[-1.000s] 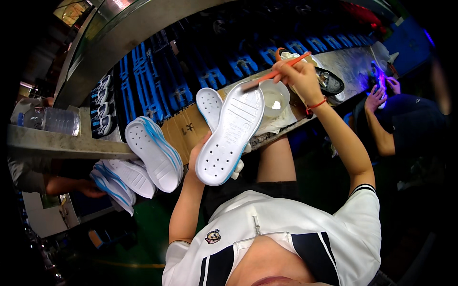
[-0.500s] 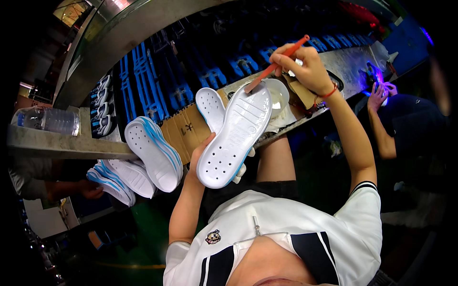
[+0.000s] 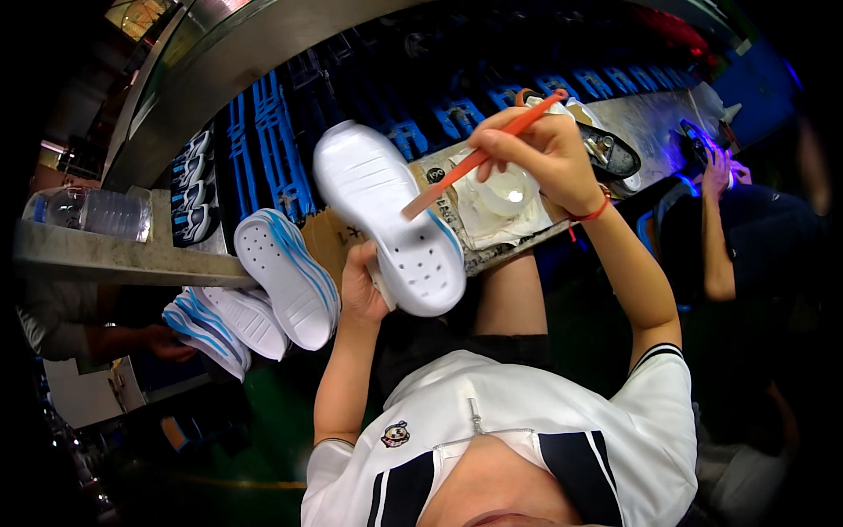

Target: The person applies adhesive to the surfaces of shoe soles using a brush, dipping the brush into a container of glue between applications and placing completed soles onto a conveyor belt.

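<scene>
A white shoe sole, with small holes at its near end and a thin blue edge, is held up in front of me, its long axis leaning to the left. My left hand is closed on the sole's near left side, its other fingers hidden beneath. Between the fingers and thumb of my right hand is an orange-handled brush. The bristles touch or nearly touch the sole's upper face around the middle. Below my right hand, a translucent bowl sits on white paper.
Several white-and-blue soles lean at the left by a metal ledge. A large plastic bottle lies there. Dark shoes stand on the bench at right. Blue fixtures line the back. Co-workers' arms show at both sides.
The sole has turned counterclockwise, its far end swinging left. The brush has moved from that far end to the middle. A second sole seen behind it is out of sight now.
</scene>
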The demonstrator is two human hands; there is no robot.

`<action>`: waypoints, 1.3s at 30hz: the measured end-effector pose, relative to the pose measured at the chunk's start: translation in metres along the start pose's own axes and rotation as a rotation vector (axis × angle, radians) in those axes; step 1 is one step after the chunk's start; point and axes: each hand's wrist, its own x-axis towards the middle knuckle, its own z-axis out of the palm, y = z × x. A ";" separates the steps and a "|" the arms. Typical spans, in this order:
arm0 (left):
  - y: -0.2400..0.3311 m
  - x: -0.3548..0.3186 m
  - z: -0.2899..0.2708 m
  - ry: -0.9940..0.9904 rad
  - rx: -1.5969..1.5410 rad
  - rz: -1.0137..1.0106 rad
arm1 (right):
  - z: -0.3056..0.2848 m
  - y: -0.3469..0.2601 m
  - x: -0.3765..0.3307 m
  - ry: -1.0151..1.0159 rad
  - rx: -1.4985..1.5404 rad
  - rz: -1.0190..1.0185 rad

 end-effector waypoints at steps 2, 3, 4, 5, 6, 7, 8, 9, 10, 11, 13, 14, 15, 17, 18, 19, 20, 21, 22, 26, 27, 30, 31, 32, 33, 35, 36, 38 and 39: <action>0.002 -0.003 -0.001 0.094 0.205 0.127 | -0.002 0.004 -0.007 0.079 -0.012 0.079; 0.002 -0.003 -0.001 0.179 0.279 0.141 | 0.002 0.007 -0.010 0.089 -0.031 0.101; 0.000 -0.002 -0.001 0.215 0.312 0.138 | 0.009 0.011 -0.015 0.103 -0.053 0.130; -0.005 -0.001 -0.001 0.247 0.351 0.145 | 0.018 0.016 -0.019 0.115 -0.050 0.111; -0.010 0.001 0.000 0.297 0.402 0.148 | 0.028 0.022 -0.021 0.130 0.009 0.115; -0.014 0.001 0.001 0.321 0.530 0.187 | 0.037 0.027 -0.023 0.130 -0.018 0.087; -0.018 0.002 0.002 0.308 0.581 0.215 | 0.042 0.031 -0.024 0.131 -0.042 0.046; -0.019 0.002 0.003 0.303 0.634 0.251 | 0.043 0.034 -0.025 0.086 -0.127 0.013; -0.019 0.002 0.005 0.256 0.690 0.293 | 0.042 0.037 -0.024 0.127 -0.175 0.007; -0.018 0.001 0.006 0.273 0.660 0.305 | 0.038 0.038 -0.024 0.141 -0.215 -0.020; -0.013 -0.003 0.009 0.323 0.680 0.306 | 0.024 0.038 -0.023 0.175 -0.297 0.032; -0.012 -0.004 0.010 0.356 0.696 0.338 | 0.018 0.038 -0.022 0.209 -0.306 0.102; -0.011 -0.004 0.011 0.341 0.719 0.353 | 0.013 0.037 -0.023 0.160 -0.321 0.060; -0.012 -0.004 0.011 0.285 0.769 0.371 | 0.008 0.035 -0.024 0.144 -0.314 0.052; -0.013 -0.004 0.011 0.265 0.795 0.396 | 0.008 0.034 -0.024 0.144 -0.268 0.004; -0.015 -0.003 0.011 0.254 0.798 0.417 | 0.009 0.033 -0.024 0.080 -0.236 -0.038; -0.017 -0.002 0.010 0.242 0.801 0.438 | 0.010 0.033 -0.024 0.149 -0.301 -0.066; -0.018 -0.001 0.010 0.220 0.810 0.443 | 0.011 0.032 -0.024 0.148 -0.378 -0.093; -0.018 -0.001 0.010 0.242 0.824 0.470 | 0.012 0.032 -0.024 0.144 -0.452 -0.121; -0.015 -0.003 0.011 0.286 1.098 0.666 | 0.016 0.031 -0.028 0.269 -0.494 -0.024; -0.014 -0.004 0.011 0.285 1.230 0.730 | 0.018 0.031 -0.031 0.237 -0.515 -0.060; -0.012 -0.006 0.008 0.296 1.571 0.774 | 0.033 0.031 -0.045 0.193 -0.355 0.038; -0.012 -0.007 0.006 0.331 1.570 0.757 | 0.040 0.030 -0.050 0.212 -0.283 0.052; -0.012 -0.007 0.003 0.359 1.577 0.744 | 0.048 0.029 -0.055 0.198 -0.229 0.068; -0.012 -0.007 0.001 0.386 1.584 0.731 | 0.056 0.028 -0.059 0.184 -0.176 0.084; -0.011 -0.008 -0.004 0.368 1.599 0.750 | 0.073 0.023 -0.065 0.141 -0.042 0.108; -0.011 -0.009 -0.004 0.435 1.735 0.691 | 0.079 0.020 -0.066 0.082 0.037 0.148; -0.011 -0.009 -0.002 0.402 1.982 0.719 | 0.081 0.016 -0.060 0.025 0.074 0.047; -0.010 -0.010 0.001 0.372 1.914 0.758 | 0.076 0.016 -0.053 0.007 0.095 0.032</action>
